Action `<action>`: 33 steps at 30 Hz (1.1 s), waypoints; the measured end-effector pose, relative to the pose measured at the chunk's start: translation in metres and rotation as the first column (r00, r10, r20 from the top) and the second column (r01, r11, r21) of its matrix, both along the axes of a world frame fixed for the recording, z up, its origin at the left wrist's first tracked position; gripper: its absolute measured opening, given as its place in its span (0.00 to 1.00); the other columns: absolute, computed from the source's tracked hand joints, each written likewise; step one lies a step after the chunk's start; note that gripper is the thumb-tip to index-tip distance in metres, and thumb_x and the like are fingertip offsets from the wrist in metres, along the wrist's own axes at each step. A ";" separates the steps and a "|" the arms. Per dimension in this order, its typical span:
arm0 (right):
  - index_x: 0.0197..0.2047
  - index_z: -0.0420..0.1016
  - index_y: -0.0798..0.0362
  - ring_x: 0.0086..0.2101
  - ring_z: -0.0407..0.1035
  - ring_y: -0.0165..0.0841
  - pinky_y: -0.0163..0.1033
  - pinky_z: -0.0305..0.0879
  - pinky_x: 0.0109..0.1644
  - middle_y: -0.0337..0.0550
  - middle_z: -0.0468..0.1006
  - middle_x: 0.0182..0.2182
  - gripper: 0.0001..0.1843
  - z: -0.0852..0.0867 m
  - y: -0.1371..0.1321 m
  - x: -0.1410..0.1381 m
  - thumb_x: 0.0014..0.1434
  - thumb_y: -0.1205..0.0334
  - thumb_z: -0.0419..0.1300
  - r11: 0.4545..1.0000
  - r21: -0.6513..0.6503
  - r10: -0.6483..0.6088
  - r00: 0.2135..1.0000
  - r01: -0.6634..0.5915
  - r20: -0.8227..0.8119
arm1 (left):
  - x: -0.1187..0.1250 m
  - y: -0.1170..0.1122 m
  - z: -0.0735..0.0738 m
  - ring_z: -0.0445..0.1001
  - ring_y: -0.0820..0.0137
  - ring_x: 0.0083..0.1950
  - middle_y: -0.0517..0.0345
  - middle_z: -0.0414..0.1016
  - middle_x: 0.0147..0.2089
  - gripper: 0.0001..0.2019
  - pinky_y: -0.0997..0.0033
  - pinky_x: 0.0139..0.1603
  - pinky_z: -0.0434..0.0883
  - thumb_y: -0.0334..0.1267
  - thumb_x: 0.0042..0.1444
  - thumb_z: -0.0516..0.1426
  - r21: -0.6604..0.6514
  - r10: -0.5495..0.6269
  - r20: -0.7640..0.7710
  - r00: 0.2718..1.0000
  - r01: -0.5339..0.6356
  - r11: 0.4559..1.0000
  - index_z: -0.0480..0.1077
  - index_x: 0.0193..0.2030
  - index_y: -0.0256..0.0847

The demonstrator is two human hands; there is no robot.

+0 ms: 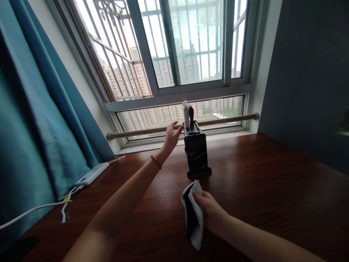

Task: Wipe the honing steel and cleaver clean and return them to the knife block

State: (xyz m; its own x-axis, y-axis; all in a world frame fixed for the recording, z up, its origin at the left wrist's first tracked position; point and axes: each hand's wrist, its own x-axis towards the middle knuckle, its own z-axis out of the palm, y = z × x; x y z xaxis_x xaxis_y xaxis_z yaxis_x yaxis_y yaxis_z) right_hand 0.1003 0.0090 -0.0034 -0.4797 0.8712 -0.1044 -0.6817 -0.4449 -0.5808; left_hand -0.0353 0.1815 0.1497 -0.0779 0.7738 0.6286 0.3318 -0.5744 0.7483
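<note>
A black upright holder that looks like a knife block (196,154) stands on the brown wooden table, on a wider base. From its top rise a pale, rod-like item (186,114) and a black handle (191,114). My left hand (171,136) reaches out at the holder's upper left side, fingers apart and holding nothing. Whether its fingertips touch the holder I cannot tell. In my right hand (211,211) is a folded white and dark cloth (195,214), pinched by thumb and fingers in front of the holder's base.
Behind the table (261,174) a metal rail (229,119) crosses the barred window (199,54). A blue curtain (40,109) hangs at the left. Beside it lie a white power strip (92,174) and a white cable (35,209). A dark flat object (20,247) lies at the lower left.
</note>
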 end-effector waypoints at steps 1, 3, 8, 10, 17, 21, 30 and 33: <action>0.35 0.70 0.60 0.27 0.68 0.30 0.33 0.62 0.32 0.44 0.75 0.27 0.20 0.002 0.003 0.001 0.45 0.55 0.70 1.000 -0.009 -0.012 1.000 0.012 -0.012 | -0.002 -0.023 -0.013 0.63 0.62 0.53 0.46 0.66 0.50 0.22 0.65 0.50 0.61 0.48 0.50 0.58 -0.004 -0.007 0.004 1.000 0.007 1.000 0.66 0.47 0.35; 0.35 0.70 0.59 0.27 0.68 0.31 0.34 0.63 0.32 0.45 0.75 0.28 0.19 0.005 0.010 0.002 0.49 0.52 0.67 1.000 -0.015 -0.027 0.999 0.027 -0.031 | -0.005 -0.068 -0.044 0.67 0.64 0.46 0.50 0.69 0.43 0.18 0.67 0.42 0.66 0.51 0.52 0.56 -0.190 -0.156 0.085 0.984 0.170 0.967 0.67 0.40 0.37; 0.37 0.71 0.60 0.29 0.67 0.32 0.35 0.64 0.36 0.45 0.74 0.28 0.21 -0.001 0.014 -0.002 0.53 0.47 0.62 0.998 -0.026 0.050 0.999 -0.050 -0.012 | -0.022 -0.134 -0.110 0.68 0.72 0.31 0.56 0.68 0.30 0.20 0.73 0.33 0.66 0.53 0.54 0.53 -0.675 -0.429 0.384 0.817 0.566 0.474 0.66 0.31 0.35; 0.36 0.71 0.60 0.28 0.67 0.32 0.35 0.64 0.35 0.44 0.74 0.27 0.20 -0.004 0.012 -0.003 0.53 0.49 0.63 0.997 -0.040 0.073 0.995 -0.070 0.070 | -0.031 -0.137 -0.122 0.68 0.73 0.30 0.58 0.68 0.29 0.17 0.74 0.32 0.65 0.50 0.51 0.58 -0.710 -0.475 0.290 0.831 0.519 0.475 0.66 0.31 0.34; 0.30 0.70 0.58 0.24 0.66 0.31 0.35 0.62 0.30 0.42 0.72 0.22 0.21 -0.010 0.014 -0.001 0.54 0.45 0.60 1.000 -0.018 -0.015 0.977 0.019 0.214 | -0.043 -0.134 -0.128 0.70 0.71 0.29 0.54 0.71 0.31 0.17 0.71 0.32 0.68 0.45 0.47 0.62 -0.808 -0.508 0.429 0.747 0.569 0.155 0.70 0.38 0.32; 0.30 0.69 0.57 0.26 0.67 0.33 0.36 0.63 0.33 0.43 0.72 0.25 0.24 -0.011 0.023 0.005 0.53 0.40 0.58 0.980 0.060 -0.200 0.944 0.191 0.260 | -0.040 -0.137 -0.124 0.68 0.74 0.25 0.56 0.70 0.26 0.11 0.75 0.27 0.65 0.39 0.44 0.63 -0.695 -0.386 0.556 0.736 0.666 0.271 0.71 0.30 0.32; 0.37 0.65 0.54 0.35 0.66 0.36 0.40 0.61 0.40 0.42 0.70 0.33 0.20 -0.006 0.009 0.007 0.50 0.48 0.63 0.747 0.661 -0.595 0.518 0.074 0.615 | -0.046 -0.137 -0.108 0.69 0.71 0.29 0.54 0.73 0.29 0.08 0.73 0.32 0.66 0.37 0.46 0.60 -0.488 -0.292 0.736 0.611 0.777 0.397 0.72 0.31 0.33; 0.39 0.63 0.55 0.33 0.67 0.36 0.39 0.63 0.33 0.43 0.71 0.32 0.20 -0.010 0.004 0.001 0.50 0.50 0.64 0.822 0.570 -0.415 0.673 -0.011 0.612 | -0.047 -0.137 -0.109 0.70 0.70 0.29 0.53 0.74 0.30 0.09 0.71 0.34 0.66 0.37 0.46 0.58 -0.451 -0.280 0.780 0.559 0.813 0.367 0.73 0.31 0.33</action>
